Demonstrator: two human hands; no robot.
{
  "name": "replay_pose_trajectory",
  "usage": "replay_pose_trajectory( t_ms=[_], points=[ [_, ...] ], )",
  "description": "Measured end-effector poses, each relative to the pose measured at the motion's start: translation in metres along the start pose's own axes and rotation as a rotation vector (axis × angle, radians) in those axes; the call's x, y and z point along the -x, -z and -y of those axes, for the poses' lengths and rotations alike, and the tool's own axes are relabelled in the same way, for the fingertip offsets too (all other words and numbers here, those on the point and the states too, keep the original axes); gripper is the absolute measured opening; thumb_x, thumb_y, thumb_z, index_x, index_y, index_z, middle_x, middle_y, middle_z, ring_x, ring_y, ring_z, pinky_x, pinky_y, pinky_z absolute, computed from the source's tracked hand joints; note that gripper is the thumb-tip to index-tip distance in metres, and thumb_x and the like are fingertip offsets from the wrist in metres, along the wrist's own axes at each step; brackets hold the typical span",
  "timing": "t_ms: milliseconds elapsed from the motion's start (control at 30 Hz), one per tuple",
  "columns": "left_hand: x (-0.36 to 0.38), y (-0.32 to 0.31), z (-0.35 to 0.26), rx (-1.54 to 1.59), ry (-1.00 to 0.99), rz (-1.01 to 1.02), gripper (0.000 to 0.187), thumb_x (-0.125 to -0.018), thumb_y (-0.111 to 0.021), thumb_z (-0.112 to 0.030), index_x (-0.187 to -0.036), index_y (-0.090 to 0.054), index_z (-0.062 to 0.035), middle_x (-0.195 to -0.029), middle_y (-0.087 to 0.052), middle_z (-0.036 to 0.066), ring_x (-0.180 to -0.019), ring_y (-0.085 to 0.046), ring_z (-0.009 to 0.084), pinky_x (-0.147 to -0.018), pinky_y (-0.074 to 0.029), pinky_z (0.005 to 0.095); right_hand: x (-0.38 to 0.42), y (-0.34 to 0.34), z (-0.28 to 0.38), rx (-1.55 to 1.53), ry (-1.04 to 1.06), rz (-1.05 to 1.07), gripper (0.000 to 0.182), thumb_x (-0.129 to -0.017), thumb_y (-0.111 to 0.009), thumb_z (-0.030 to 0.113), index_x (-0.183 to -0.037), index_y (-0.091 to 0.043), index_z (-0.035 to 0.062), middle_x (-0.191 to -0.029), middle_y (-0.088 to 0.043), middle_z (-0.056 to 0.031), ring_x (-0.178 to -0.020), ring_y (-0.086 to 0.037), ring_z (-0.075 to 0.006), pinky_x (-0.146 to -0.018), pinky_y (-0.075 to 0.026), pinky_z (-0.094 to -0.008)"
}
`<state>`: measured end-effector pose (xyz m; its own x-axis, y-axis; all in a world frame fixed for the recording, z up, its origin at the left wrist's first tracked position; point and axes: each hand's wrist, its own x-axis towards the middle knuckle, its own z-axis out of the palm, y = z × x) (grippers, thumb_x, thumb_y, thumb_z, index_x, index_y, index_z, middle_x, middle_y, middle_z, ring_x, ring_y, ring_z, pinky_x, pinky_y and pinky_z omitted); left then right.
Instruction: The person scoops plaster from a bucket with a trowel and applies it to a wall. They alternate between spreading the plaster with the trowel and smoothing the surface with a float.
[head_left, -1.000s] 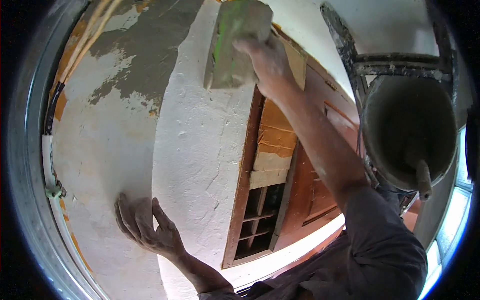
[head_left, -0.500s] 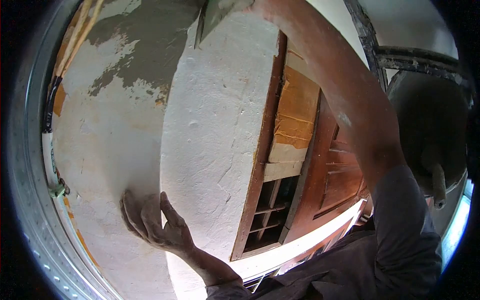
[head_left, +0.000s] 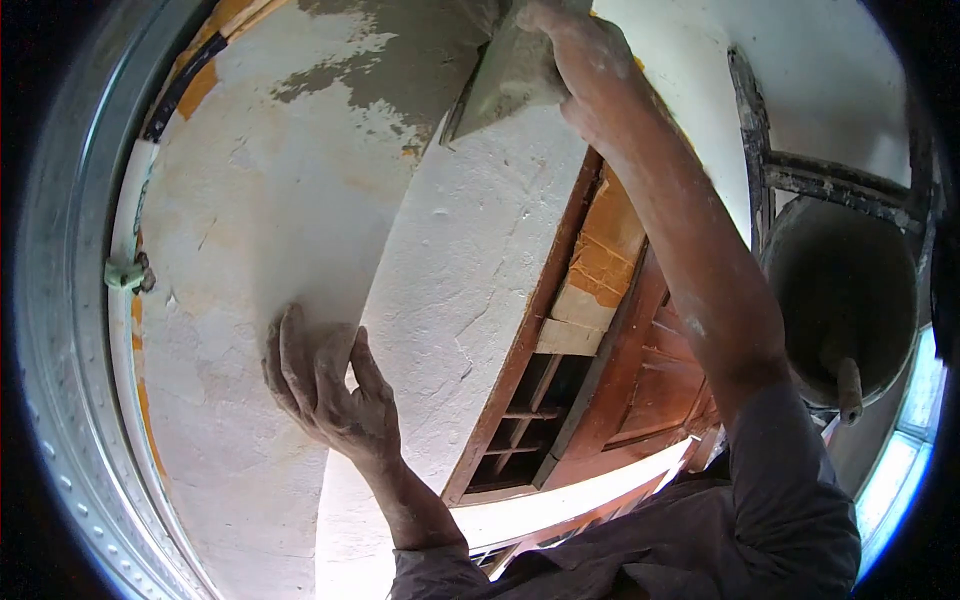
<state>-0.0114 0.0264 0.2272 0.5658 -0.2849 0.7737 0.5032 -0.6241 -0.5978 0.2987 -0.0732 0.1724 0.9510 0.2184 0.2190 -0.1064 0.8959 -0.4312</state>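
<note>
My right hand (head_left: 590, 70) reaches to the top of the wall corner, fingers wrapped round a flat, cement-coated plastering float (head_left: 515, 85). The float's edge lies by the corner, beside a patch of wet grey plaster (head_left: 425, 50); its grip is hidden. Lower down, my left hand (head_left: 335, 385) rests on the corner of the white wall (head_left: 230, 390). Its fingers are stretched over one face and the thumb is apart on the corner's other side, with nothing held.
At the right, a dark bucket (head_left: 840, 290) with a handle sticking out of it sits by a stained frame (head_left: 835, 185). A brown door (head_left: 660, 370) and cardboard-covered window (head_left: 600, 250) stand beyond the wall. A metal rail (head_left: 75, 300) and a pipe (head_left: 125, 220) run along the left.
The view has shifted and tilted. The float and my right hand now show more fully, further right and lower in the picture. My left hand stays on the corner, appearing slightly higher.
</note>
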Motion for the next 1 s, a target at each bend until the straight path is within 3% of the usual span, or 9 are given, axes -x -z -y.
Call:
replay_pose_trajectory(
  t_ms=[200,400,433,533,600,667,800,833,1000],
  points=[
    [0.002,0.001,0.002,0.02,0.028,0.02,0.009,-0.083,-0.075,-0.022,-0.087,-0.067,-0.0209,-0.135,-0.058,0.002,-0.13,-0.049,0.0263,-0.11,-0.041,0.0467,0.042,-0.018,0.005,-0.119,-0.001,-0.018,0.024,-0.082,-0.066,0.013,-0.099,-0.062,-0.0027,-0.089,-0.06,-0.0076,-0.077,-0.06,-0.0165,-0.066,-0.053,-0.034],
    [0.0,0.003,0.001,0.068,0.046,0.02,0.008,-0.085,-0.073,-0.023,-0.089,-0.066,-0.0199,-0.135,-0.057,0.002,-0.131,-0.048,0.0255,-0.111,-0.039,0.048,0.073,-0.035,-0.006,-0.219,-0.072,0.03,0.021,-0.083,-0.065,0.015,-0.095,-0.063,-0.0024,-0.081,-0.06,-0.0047,-0.064,-0.058,-0.0148,-0.056,-0.051,-0.0306],
    [0.0,0.002,0.002,0.057,0.049,0.022,0.009,-0.085,-0.073,-0.023,-0.088,-0.066,-0.0195,-0.135,-0.058,0.002,-0.131,-0.048,0.0257,-0.111,-0.039,0.048,0.085,-0.04,-0.003,-0.172,-0.108,0.02,0.02,-0.084,-0.063,0.016,-0.092,-0.063,-0.0017,-0.075,-0.059,-0.0034,-0.057,-0.055,-0.012,-0.049,-0.048,-0.0294],
    [0.001,0.003,0.002,0.048,0.043,0.031,0.012,-0.084,-0.073,-0.019,-0.093,-0.066,-0.0168,-0.134,-0.058,0.004,-0.131,-0.048,0.0277,-0.11,-0.041,0.0478,0.105,-0.044,-0.016,-0.105,-0.148,0.129,0.033,-0.083,-0.067,0.02,-0.107,-0.059,0.0,-0.098,-0.061,-0.0127,-0.086,-0.067,-0.025,-0.073,-0.064,-0.0378],
    [0.0,0.007,0.003,0.071,0.023,0.041,0.022,-0.083,-0.073,-0.01,-0.105,-0.067,-0.0133,-0.134,-0.059,0.007,-0.13,-0.049,0.0307,-0.107,-0.044,0.0474,0.126,-0.05,-0.025,-0.115,-0.237,0.15,0.031,-0.082,-0.068,0.023,-0.104,-0.06,0.0013,-0.095,-0.061,-0.0113,-0.084,-0.067,-0.0234,-0.071,-0.064,-0.0379],
    [-0.002,0.014,0.003,0.176,0.015,0.06,0.013,-0.088,-0.065,-0.012,-0.1,-0.068,-0.013,-0.133,-0.059,0.01,-0.13,-0.049,0.0318,-0.11,-0.038,0.0504,0.148,-0.054,-0.035,-0.091,-0.218,0.199,0.029,-0.084,-0.065,0.026,-0.099,-0.061,0.0014,-0.088,-0.06,-0.0062,-0.076,-0.062,-0.0175,-0.062,-0.056,-0.0344],
    [-0.002,0.021,0.011,0.343,-0.038,0.081,0.024,-0.091,-0.051,-0.018,-0.103,-0.069,-0.0092,-0.13,-0.06,0.015,-0.129,-0.05,0.0352,-0.112,-0.032,0.0533,0.188,-0.04,-0.024,0.156,-0.233,0.353,0.029,-0.085,-0.062,0.022,-0.102,-0.059,-0.0012,-0.089,-0.058,-0.0034,-0.075,-0.055,-0.0119,-0.066,-0.048,-0.0316],
    [-0.001,0.02,0.012,0.354,-0.019,0.076,0.029,-0.094,-0.048,-0.025,-0.102,-0.069,-0.0075,-0.127,-0.062,0.015,-0.128,-0.051,0.0355,-0.112,-0.032,0.0535,0.196,-0.033,-0.034,0.089,-0.208,0.364,0.032,-0.085,-0.062,0.017,-0.11,-0.058,-0.0018,-0.095,-0.061,-0.005,-0.082,-0.058,-0.0127,-0.071,-0.05,-0.0317],
    [0.001,0.022,0.016,0.395,-0.009,0.077,0.024,-0.093,-0.051,-0.021,-0.1,-0.069,-0.0058,-0.124,-0.064,0.015,-0.127,-0.053,0.0351,-0.112,-0.031,0.0538,0.2,0.021,-0.031,-0.048,-0.14,0.033,0.036,-0.086,-0.065,0.015,-0.117,-0.056,-0.003,-0.102,-0.061,-0.0074,-0.089,-0.061,-0.0153,-0.077,-0.052,-0.0314]
  ],
)
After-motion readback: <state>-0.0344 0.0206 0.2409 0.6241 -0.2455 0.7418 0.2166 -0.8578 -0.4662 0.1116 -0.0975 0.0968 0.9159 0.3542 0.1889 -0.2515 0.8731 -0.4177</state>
